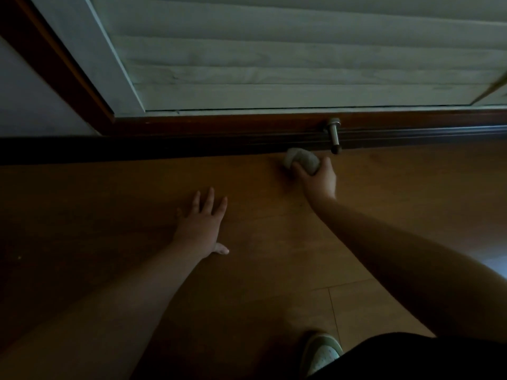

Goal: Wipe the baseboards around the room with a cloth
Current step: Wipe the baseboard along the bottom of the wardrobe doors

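A dark brown baseboard (164, 145) runs across the view where the wooden floor meets the wall. My right hand (319, 178) grips a bunched grey cloth (300, 160) and holds it against the foot of the baseboard, just left of a metal door stopper. My left hand (203, 222) lies flat on the floor with fingers spread, well short of the baseboard.
A metal door stopper (334, 134) juts out from the baseboard to the right of the cloth. Above it is a pale panelled surface (274, 64) in a dark wooden frame (55, 64). The wooden floor (109, 201) is dim. A slippered foot (319, 352) shows at the bottom.
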{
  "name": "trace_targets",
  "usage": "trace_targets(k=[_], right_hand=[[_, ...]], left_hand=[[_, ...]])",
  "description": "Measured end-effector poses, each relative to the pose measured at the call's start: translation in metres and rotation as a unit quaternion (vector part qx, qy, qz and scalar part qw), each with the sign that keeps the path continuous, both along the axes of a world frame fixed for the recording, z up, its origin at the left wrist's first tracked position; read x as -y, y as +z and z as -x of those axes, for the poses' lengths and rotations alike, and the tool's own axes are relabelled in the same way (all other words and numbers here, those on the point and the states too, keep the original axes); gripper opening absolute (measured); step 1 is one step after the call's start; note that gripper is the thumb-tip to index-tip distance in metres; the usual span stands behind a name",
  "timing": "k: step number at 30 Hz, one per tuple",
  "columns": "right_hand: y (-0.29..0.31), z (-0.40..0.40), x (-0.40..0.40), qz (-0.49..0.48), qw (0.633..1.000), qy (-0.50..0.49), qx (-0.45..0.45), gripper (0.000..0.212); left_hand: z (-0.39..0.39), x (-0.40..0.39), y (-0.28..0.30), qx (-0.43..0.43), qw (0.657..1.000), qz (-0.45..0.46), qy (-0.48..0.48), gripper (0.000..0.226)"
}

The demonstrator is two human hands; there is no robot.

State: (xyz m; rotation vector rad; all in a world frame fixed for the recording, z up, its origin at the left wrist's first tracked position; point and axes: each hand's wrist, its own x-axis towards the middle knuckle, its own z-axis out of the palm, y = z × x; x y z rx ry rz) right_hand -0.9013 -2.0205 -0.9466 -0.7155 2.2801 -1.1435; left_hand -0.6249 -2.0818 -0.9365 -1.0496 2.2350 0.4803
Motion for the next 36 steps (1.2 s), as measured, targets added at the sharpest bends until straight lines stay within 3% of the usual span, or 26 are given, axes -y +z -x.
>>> trace_targets(k=[5, 10, 20, 24, 31, 36], right_hand=[[0.006, -0.077, 0.051, 0.048, 0.995, 0.074, 0.046, 0.049], [0.009, -0.090, 0.073, 0.056, 0.992, 0.098, 0.059, 0.054], [0.003, -0.031, 0.040, 0.065, 0.996, 0.001, 0.059, 0.043], [0.002, 0.004, 0.022, 0.064, 0.995, -0.060, 0.055, 0.051], [-0.003, 0.013, 0.017, 0.064, 0.994, -0.068, 0.060, 0.041], [-0.003, 0.018, 0.013, 0.072, 0.991, -0.086, 0.066, 0.055]], left_hand=[[0.001, -0.001, 0.001, 0.005, 1.000, 0.006, -0.003, 0.127], [0.000, 0.000, -0.001, 0.005, 1.000, 0.009, 0.004, 0.127], [-0.004, 0.000, -0.006, -0.005, 1.000, 0.015, -0.010, 0.128], [-0.005, -0.001, -0.006, -0.009, 1.000, 0.014, -0.010, 0.128], [-0.004, -0.001, -0.005, -0.005, 1.000, 0.016, -0.012, 0.128], [-0.003, -0.001, -0.005, -0.003, 1.000, 0.014, -0.012, 0.127]])
